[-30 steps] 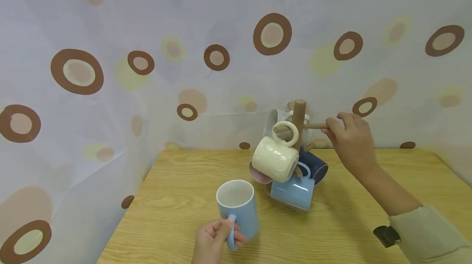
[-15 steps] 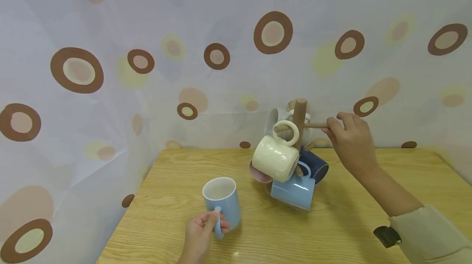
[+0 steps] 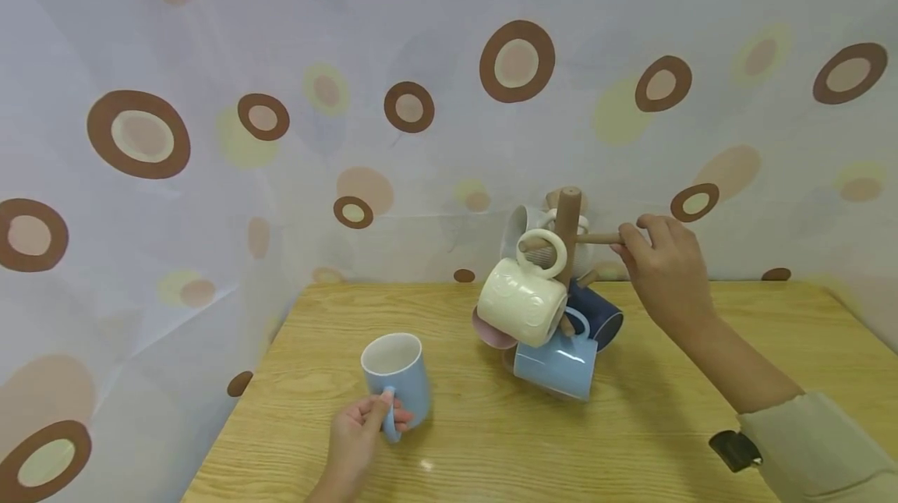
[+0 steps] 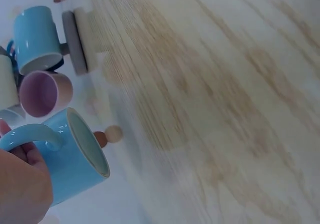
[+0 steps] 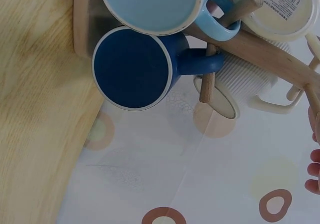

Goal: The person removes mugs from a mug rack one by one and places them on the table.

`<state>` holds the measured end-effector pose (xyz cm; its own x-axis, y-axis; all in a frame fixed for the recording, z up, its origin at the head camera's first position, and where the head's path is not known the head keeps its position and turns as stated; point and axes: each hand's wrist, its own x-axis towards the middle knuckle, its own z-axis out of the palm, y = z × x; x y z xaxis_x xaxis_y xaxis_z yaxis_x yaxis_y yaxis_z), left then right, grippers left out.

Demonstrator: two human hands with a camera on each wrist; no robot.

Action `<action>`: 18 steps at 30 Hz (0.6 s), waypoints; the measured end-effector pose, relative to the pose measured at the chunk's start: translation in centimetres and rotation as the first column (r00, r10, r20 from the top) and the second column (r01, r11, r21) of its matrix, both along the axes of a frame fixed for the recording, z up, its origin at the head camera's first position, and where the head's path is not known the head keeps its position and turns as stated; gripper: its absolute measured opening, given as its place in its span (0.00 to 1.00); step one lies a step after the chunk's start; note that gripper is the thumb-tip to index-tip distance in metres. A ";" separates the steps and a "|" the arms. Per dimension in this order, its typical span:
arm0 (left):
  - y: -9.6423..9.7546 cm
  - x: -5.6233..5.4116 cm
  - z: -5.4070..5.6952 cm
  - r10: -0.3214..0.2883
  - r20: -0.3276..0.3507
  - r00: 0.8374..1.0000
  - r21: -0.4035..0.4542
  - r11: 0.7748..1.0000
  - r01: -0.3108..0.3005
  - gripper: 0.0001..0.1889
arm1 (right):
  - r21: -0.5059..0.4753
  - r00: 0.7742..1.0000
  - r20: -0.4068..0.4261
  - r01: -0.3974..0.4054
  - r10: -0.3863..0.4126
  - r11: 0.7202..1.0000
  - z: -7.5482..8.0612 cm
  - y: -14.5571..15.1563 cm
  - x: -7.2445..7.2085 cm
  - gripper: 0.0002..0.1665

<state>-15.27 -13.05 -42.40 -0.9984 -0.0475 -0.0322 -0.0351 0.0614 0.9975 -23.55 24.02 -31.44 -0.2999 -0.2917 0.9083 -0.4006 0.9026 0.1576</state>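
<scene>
My left hand holds a light blue mug by its handle, left of a wooden mug tree. The mug's white inside faces up; whether its base touches the table I cannot tell. My right hand pinches the tip of the tree's upper right peg. From the tree hang a cream mug, a second light blue mug and a navy mug. A pink mug shows in the left wrist view. Behind the post, a ribbed white mug is partly hidden.
The wood-grain table ends at the back against a spotted cloth, which also rises on the left. A dark thing sits by the right sleeve cuff. The tree's base rests on the table.
My left hand has moved left and slightly away from me with the light blue mug, farther from the tree. My right hand stays on the peg. The hanging mugs look unchanged.
</scene>
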 end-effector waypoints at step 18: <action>-2.7 -2.8 -0.9 0.048 -0.023 0.999 -0.032 0.998 -0.049 0.18 | -0.014 1.000 0.003 0.011 -0.011 1.000 0.0 -0.1 0.0 0.15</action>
<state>-18.04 -15.77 -43.29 -0.9953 -0.0965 -0.0082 -0.0171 0.0923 0.9956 -23.52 23.93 -31.41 -0.3057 -0.2760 0.9113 -0.3907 0.9092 0.1443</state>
